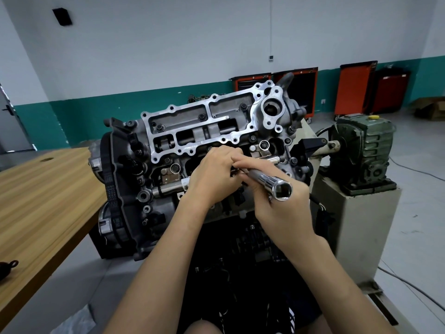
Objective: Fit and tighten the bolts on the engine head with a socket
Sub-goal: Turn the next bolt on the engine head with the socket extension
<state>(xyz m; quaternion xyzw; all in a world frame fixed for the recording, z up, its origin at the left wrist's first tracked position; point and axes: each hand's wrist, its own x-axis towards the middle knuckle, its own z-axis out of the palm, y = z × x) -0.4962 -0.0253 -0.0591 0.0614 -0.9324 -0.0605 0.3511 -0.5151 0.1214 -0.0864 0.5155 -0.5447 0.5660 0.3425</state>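
One glossy chrome hex-mouthed socket (267, 182)

The socket (272, 186) is of polished metal, glossy like chrome, with bright reflections along its smooth barrel. The engine head (216, 121) is cast metal, grey, matt and a little rough, but the flat rim of its upper frame is machined and shines pale. The bolts (201, 116) in it look dark and dull. The belt (111, 189) is black rubber, matt. The table (48, 189) is wood with visible grain, smooth, with a soft sheen. The gearbox (361, 150) is cast metal under worn green paint.
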